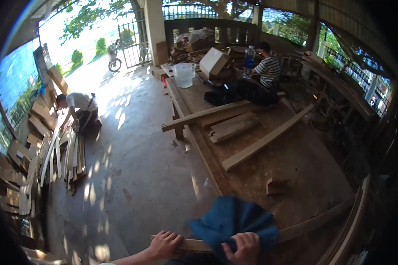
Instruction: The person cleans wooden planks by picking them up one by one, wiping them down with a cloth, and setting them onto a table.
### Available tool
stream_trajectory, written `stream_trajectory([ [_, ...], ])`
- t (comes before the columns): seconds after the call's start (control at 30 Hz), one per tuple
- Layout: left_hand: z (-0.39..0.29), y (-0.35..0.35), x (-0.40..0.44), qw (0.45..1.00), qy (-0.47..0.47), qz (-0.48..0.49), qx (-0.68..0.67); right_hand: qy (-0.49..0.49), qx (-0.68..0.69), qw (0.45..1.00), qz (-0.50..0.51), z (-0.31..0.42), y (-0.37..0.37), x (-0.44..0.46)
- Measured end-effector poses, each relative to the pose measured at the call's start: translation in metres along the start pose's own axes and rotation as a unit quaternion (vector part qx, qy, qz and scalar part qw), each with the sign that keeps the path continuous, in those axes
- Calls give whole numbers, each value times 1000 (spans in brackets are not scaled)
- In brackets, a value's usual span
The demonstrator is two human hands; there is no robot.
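Observation:
Near the bottom edge, my left hand [166,244] lies over the end of a narrow wooden board [194,245], its fingers curled on the wood. To its right, my right hand [243,248] grips a blue cloth [232,221] with the thumb and fingers closed on its near side. The cloth is folded and flares out above the board, covering part of it. A longer wooden bar [314,223] shows to the right of the cloth. A small wood block [276,186] sits on the brown worktable [305,163] beyond.
Several planks lie on the table, including a long bar [269,138] and a shorter board [234,127]. A clear plastic tub [184,75] stands farther back. One person [82,106] bends over wood strips [73,154] at left; another [267,66] sits behind the table.

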State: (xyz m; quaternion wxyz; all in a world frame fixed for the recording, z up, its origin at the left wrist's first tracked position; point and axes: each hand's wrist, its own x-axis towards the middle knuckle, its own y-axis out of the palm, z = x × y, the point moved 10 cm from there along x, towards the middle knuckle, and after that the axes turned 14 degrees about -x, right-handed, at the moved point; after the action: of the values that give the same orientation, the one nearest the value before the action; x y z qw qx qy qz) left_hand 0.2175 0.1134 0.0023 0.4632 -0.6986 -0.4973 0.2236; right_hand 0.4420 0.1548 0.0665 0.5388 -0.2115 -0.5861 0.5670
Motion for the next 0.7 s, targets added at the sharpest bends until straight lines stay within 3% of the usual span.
stream_trajectory([
  [0.07, 5, -5, -2, 1000, -15, -10, 11, -19, -72, 997, -15, -67, -12, -6],
  [0.13, 11, -7, -2, 1000, -13, -7, -3, 66, -147, 987, 16, -180, -31, -20],
  [0.17, 13, -10, -1, 1000, -3, -17, -7, 83, -201, 975, -35, -240, -47, -31],
  [0.2, 13, -11, -3, 1000, -10, -19, -10, 131, -222, 966, -15, -288, -67, -37],
  [0.3, 13, -10, 1, 999, -5, -33, -1, 157, -162, 973, -49, -361, -96, -48],
  [0.37, 10, -11, 7, 999, -8, -34, 9, 107, -178, 972, -106, -361, -95, -43],
  [0.47, 9, -8, 4, 999, -17, -33, 16, 127, -206, 968, -71, -349, -85, -45],
  [0.57, 11, -11, 14, 999, -21, -32, 22, 105, -185, 976, -52, -269, -62, -36],
  [0.7, 5, -9, 13, 999, -37, -21, 25, 17, -140, 990, 16, -104, -5, -12],
])
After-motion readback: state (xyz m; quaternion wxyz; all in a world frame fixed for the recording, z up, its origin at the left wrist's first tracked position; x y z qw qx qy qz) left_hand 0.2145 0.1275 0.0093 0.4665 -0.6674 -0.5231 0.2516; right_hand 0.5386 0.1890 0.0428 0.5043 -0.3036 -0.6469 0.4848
